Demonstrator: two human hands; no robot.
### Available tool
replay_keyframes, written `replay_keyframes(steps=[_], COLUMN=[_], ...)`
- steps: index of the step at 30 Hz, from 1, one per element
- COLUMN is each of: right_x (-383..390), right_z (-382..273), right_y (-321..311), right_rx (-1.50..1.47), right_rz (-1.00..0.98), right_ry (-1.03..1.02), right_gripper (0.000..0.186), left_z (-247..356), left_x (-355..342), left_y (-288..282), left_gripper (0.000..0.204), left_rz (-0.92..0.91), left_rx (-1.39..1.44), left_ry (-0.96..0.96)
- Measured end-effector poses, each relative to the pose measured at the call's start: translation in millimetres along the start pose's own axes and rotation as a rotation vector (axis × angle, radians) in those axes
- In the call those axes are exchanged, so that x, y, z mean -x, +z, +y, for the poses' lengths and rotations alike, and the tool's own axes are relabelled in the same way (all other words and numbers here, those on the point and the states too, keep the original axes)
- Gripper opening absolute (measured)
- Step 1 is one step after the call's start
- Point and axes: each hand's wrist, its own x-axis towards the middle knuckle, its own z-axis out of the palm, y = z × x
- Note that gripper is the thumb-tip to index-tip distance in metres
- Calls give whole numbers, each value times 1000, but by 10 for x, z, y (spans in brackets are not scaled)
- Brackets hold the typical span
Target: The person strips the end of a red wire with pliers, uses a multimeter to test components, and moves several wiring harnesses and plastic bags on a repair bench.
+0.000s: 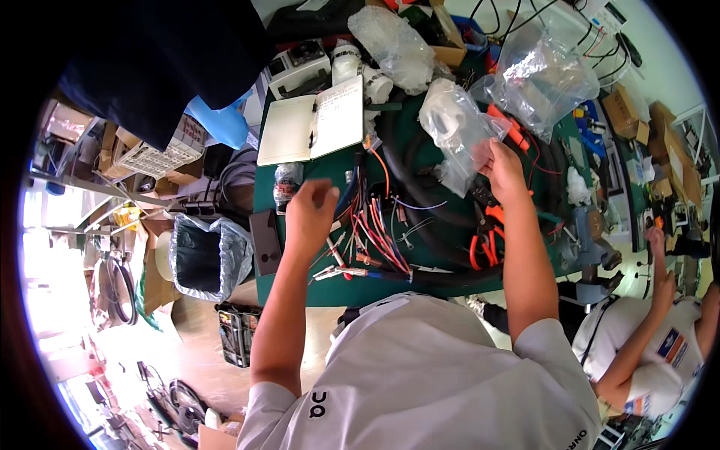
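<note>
Holding a clear bag between one and two o'clock

We have the clear bag (pixel 456 135) over the far part of the green table (pixel 330 292), its near right edge apparently pinched by the fingers of our right hand (pixel 501 171). Our left hand (pixel 311 217) is well apart from it, at nine o'clock, fingers curled beside the bundle of wires (pixel 367 229); we cannot tell whether it clasps anything small.

We judge the bag light, limp and rather slippery, and easy to tear if tugged. A gathered fold near the rim should grip better than one smooth layer. Something pale shows through the film, too blurred for us to name, so we would treat it as possibly fragile.

Around us, textures differ. The wires at the centre are thin, bendy and many-coloured, while the black cable (pixel 457 277) at four o'clock looks thick and rubbery. The open notebook (pixel 335 116) at eleven o'clock is flat, matt paper. A bigger bag (pixel 544 82), crinkled and shiny, lies farther out at two o'clock. At three o'clock sit pliers with smooth orange handles (pixel 475 251).
</note>
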Motion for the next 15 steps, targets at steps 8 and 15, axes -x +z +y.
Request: replay_keyframes(steps=[8, 15], right_x=[331, 357], right_z=[476, 409], right_y=[71, 180], right_rx=[567, 593], right_rz=[65, 27], right_ry=[-137, -230], right_gripper=[38, 27], left_z=[-530, -622], left_x=[-1141, -1672], left_y=[295, 153], left_gripper=[65, 48], left_rz=[-15, -119], left_rx=[-954, -391], left_ry=[430, 124])
